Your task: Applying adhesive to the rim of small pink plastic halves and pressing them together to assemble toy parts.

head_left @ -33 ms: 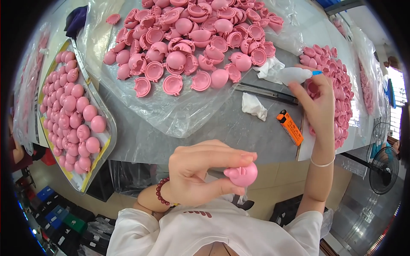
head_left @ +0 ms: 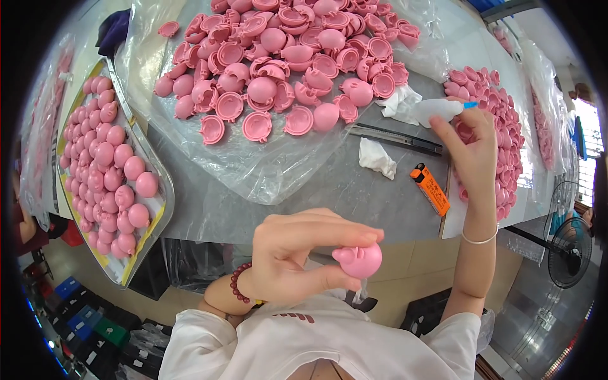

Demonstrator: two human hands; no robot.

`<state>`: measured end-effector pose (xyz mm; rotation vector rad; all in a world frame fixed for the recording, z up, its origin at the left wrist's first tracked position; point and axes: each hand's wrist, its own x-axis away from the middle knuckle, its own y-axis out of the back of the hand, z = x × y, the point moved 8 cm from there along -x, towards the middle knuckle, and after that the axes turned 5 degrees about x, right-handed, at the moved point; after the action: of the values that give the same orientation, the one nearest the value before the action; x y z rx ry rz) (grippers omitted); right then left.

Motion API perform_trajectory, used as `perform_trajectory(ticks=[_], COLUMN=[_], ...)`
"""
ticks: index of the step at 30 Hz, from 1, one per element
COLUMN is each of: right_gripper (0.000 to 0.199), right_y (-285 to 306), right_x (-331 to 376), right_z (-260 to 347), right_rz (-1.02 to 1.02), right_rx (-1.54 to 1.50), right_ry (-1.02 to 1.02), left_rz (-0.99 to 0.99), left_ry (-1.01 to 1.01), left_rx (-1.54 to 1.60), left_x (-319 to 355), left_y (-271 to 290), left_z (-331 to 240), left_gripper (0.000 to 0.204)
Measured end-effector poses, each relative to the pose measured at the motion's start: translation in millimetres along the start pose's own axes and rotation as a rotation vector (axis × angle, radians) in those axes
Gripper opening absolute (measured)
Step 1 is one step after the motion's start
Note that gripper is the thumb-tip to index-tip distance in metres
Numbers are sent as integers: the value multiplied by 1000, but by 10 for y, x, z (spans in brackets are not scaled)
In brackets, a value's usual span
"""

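My left hand (head_left: 297, 256) is closed in a pinch near the table's front edge. Between its thumb and fingers is a pink plastic ball (head_left: 362, 260) with small raised bumps on its left side. At the right of the table, my right hand (head_left: 472, 136) has its thumb and fingers around a small white squeeze bottle (head_left: 437, 113) with a blue tip. That bottle lies sideways in the grip beside a crumpled white tissue (head_left: 400, 103). A utility knife (head_left: 396, 137), a second tissue (head_left: 377, 158) and an orange lighter (head_left: 430, 189) lie just below that hand.
Loose pink half shells (head_left: 256, 126) are heaped on a clear plastic sheet (head_left: 253, 174) at the far middle. Another pink heap (head_left: 506, 136) lies beyond my right hand. On the left, a metal tray (head_left: 166, 212) holds many pink balls. A fan (head_left: 568, 253) stands at the right.
My right hand has shifted very slightly to the right with the bottle. My left hand and the pink ball have hardly moved.
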<state>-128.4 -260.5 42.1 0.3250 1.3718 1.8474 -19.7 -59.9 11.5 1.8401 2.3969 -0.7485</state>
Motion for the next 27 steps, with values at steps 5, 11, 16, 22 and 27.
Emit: perform_trajectory(ticks=[5, 11, 16, 22, 27], right_gripper=[31, 44, 47, 44, 43], right_y=[230, 30, -209, -316, -310], right_x=[195, 846, 1005, 1028, 1095], right_z=[119, 285, 337, 362, 281], right_rz=[-145, -167, -213, -168, -148], right_rx=[-499, -820, -899, -936, -962], right_ry=[-61, -95, -142, -168, -172], left_rz=[-171, -72, -108, -120, -729], left_ry=[173, 447, 489, 111, -127], left_rx=[625, 803, 796, 113, -1436], left_x=[46, 70, 60, 42, 231], left_y=[23, -95, -101, 238, 982], left_z=[246, 356, 322, -38, -960], left_gripper=[48, 50, 48, 37, 26])
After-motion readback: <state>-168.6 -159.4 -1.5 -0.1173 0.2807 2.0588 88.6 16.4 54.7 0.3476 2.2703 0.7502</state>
